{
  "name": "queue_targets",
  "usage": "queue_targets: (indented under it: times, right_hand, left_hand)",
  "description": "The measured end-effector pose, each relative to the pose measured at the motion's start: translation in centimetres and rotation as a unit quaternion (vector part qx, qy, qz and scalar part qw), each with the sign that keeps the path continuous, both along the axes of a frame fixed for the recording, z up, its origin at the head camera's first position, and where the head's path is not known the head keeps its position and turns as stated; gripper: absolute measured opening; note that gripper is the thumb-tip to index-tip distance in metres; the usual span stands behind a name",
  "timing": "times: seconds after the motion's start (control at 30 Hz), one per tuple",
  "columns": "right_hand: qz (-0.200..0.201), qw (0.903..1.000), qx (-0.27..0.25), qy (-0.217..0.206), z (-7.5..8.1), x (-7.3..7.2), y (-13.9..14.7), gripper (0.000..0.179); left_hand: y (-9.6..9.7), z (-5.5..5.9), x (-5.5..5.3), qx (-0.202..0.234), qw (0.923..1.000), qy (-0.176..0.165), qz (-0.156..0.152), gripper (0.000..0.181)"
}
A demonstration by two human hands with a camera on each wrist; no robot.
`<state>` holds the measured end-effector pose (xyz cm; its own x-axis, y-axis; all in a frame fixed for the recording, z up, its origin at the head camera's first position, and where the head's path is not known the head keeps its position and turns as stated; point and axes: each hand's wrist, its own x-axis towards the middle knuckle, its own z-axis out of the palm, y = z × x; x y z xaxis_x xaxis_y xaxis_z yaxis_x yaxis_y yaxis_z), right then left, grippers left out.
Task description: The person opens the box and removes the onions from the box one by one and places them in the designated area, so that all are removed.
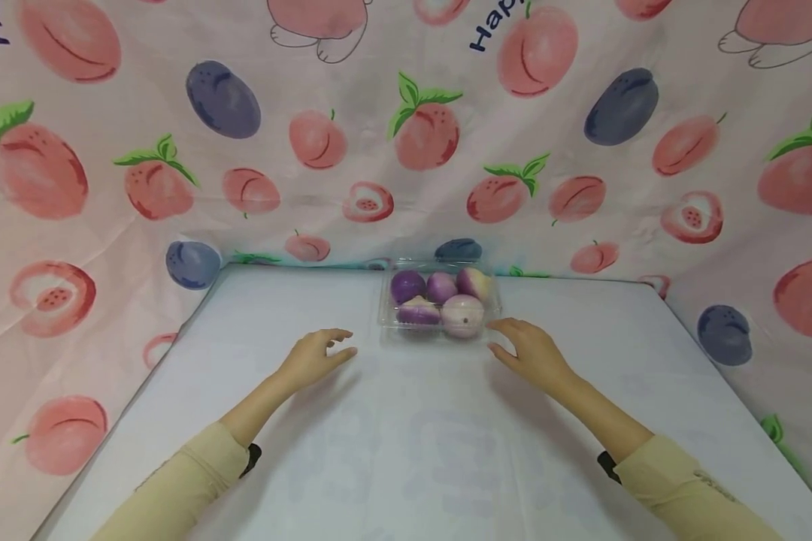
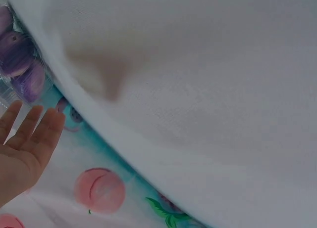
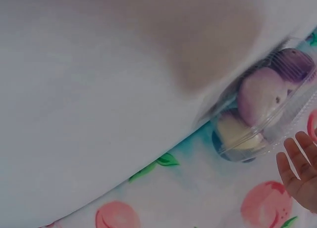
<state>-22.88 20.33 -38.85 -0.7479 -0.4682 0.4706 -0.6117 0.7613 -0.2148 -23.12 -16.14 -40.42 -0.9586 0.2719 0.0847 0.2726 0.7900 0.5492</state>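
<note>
A clear plastic box stands at the far middle of the white table. Inside it lie several round purple-and-white vegetables, like turnips or onions; their exact kind is unclear. To the box's left and nearer the camera, my left hand hovers over the table, fingers loosely bent, holding nothing. My right hand is by the box's front right corner, thumb and fingers apart, also holding nothing; whether a fingertip touches the box I cannot tell. Both wrist views show part of the box beyond the fingers of the left hand and right hand.
The white table reaches back to a pink cloth printed with peaches and plums, which hangs behind and along both sides. Black bands show at the sleeve cuffs.
</note>
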Motion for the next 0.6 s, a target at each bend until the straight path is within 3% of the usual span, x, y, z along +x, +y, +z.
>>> queue_targets:
  times: [0.2, 0.33, 0.47, 0.6]
  right_hand:
    - [0.025, 0.9995, -0.007, 0.018, 0.4, -0.8, -2.2, 0.029]
    - [0.054, 0.9969, -0.012, 0.057, 0.5, -1.7, -3.9, 0.029]
    - [0.077, 0.9932, -0.014, 0.086, 0.5, -2.4, -5.6, 0.028]
    - [0.085, 0.9926, -0.014, 0.086, 0.6, -2.9, -7.2, 0.029]
  left_hand:
    - [0.6, -0.1, -1.2, 0.057, 0.9979, -0.025, 0.018, 0.048]
    - [1.3, -0.3, -2.1, 0.116, 0.9915, -0.053, 0.026, 0.047]
    - [2.1, -0.7, -2.6, 0.152, 0.9865, -0.049, 0.038, 0.041]
    - [2.9, -1.1, -2.7, 0.161, 0.9847, -0.035, 0.058, 0.036]
